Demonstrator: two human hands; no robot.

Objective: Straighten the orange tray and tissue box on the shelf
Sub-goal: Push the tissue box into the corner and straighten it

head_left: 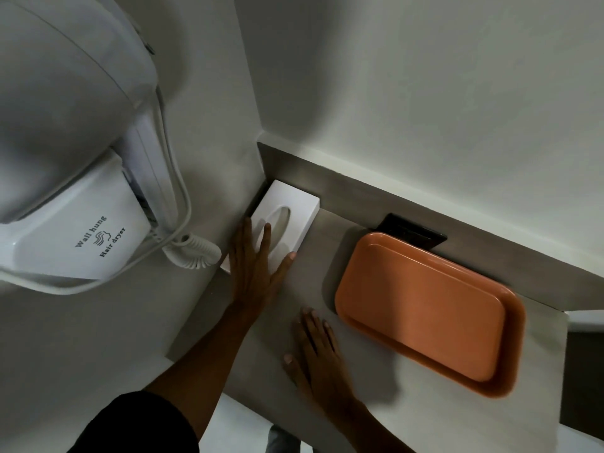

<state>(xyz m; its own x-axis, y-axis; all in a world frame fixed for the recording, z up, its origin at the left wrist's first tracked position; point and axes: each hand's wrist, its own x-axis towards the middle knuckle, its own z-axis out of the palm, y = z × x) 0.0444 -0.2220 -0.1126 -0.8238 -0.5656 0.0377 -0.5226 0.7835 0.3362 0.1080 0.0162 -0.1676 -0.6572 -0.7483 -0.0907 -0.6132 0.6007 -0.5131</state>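
Readable only on the white plastic wall-mounted hair dryer [75, 178] at left: "Wall hung" and "Hair dryer" in dark serif letters, printed slantwise on its pale front panel. Between the two lines, a small dark wavy emblem like flowing hair. No other lettering, brand, number or sign legible anywhere.

Plain off-white walls [425, 93] are meeting in a corner above a grey shelf [313, 282], with dim light leaving soft shadows across both. A white wall-hung hair dryer [65, 142] is sitting on the left wall, its coiled cord [196, 253] hanging beside it. A dark socket plate [411, 232] is sitting against the shelf's back strip.
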